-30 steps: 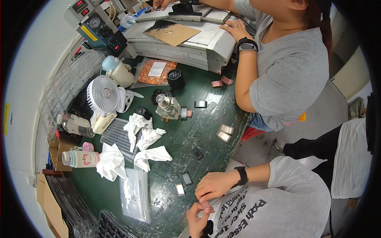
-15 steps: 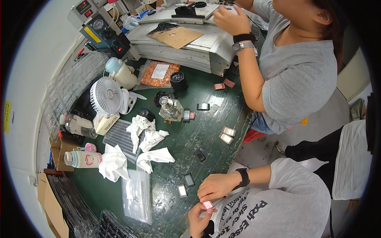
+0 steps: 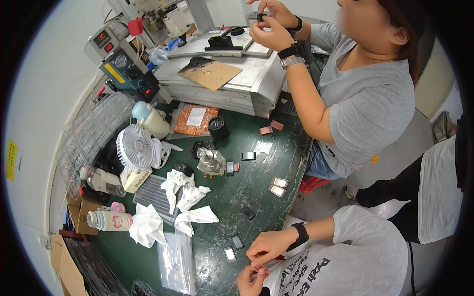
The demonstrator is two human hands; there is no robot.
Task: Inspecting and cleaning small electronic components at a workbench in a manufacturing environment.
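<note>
Pinched between the fingertips of both hands, low in the view, a tiny pinkish piece (image 3: 260, 268) is being worked just above the near edge of the green surface (image 3: 256, 177). The right hand (image 3: 266, 245) is closed on it from above, a black watch (image 3: 299, 236) seen on its wrist; the left hand (image 3: 252, 281) is curled shut on it from below, the two grips meeting at the piece. What exactly the piece is cannot be told, it is too small.

Just beside the hands, two small dark rectangular parts (image 3: 233, 247) are laid on the surface, with another dark part (image 3: 248, 213) a little further up. A clear plastic bag (image 3: 176, 264) is spread flat to the left. Crumpled white cloths (image 3: 190, 204) are heaped beyond it, near a small white fan (image 3: 136, 148) and a pale bottle (image 3: 106, 220). Two shiny square parts (image 3: 277, 186) are set near the right edge of the surface.

At the far end, another person's hands (image 3: 270, 22) are raised over a white machine (image 3: 222, 69), something small and dark held between them.
</note>
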